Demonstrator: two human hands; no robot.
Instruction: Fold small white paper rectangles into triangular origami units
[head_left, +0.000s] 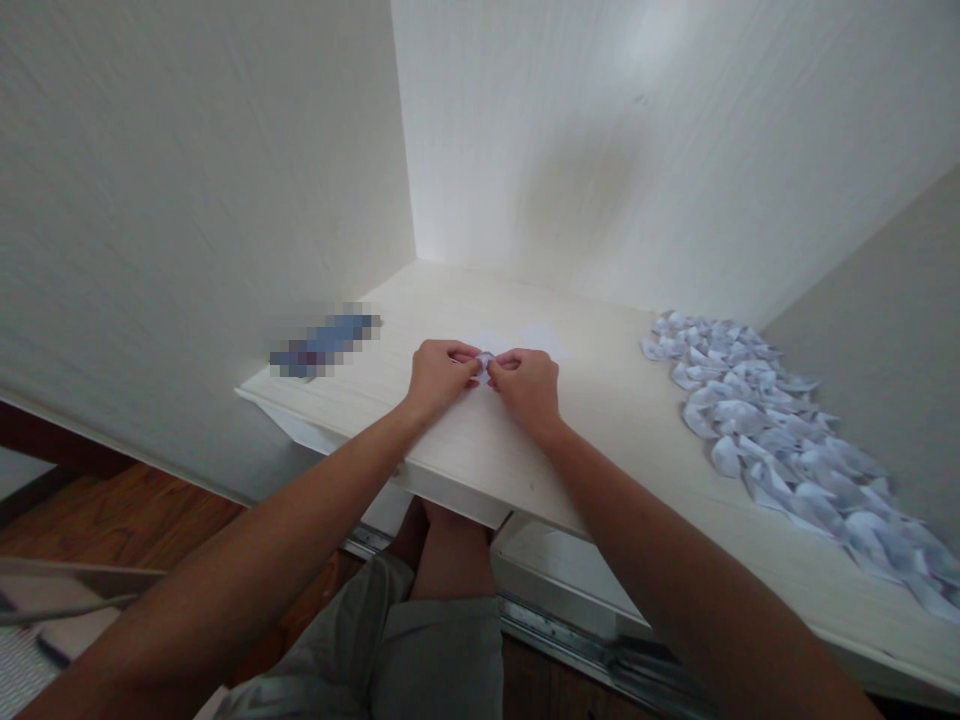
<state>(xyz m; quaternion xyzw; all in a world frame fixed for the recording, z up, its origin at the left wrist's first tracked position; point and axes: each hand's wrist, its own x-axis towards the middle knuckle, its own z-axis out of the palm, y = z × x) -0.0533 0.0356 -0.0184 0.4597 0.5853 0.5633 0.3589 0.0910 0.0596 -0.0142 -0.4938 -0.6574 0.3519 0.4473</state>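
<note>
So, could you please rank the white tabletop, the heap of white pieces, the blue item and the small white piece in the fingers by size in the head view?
1. White tabletop
2. Heap of white pieces
3. Blue item, pixelated
4. Small white piece, pinched between left hand and right hand

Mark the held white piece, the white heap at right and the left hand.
Held white piece (485, 371): head view, its visible middle.
White heap (787, 440): head view, middle of the heap.
Left hand (441, 380): head view, back of the hand.
</note>
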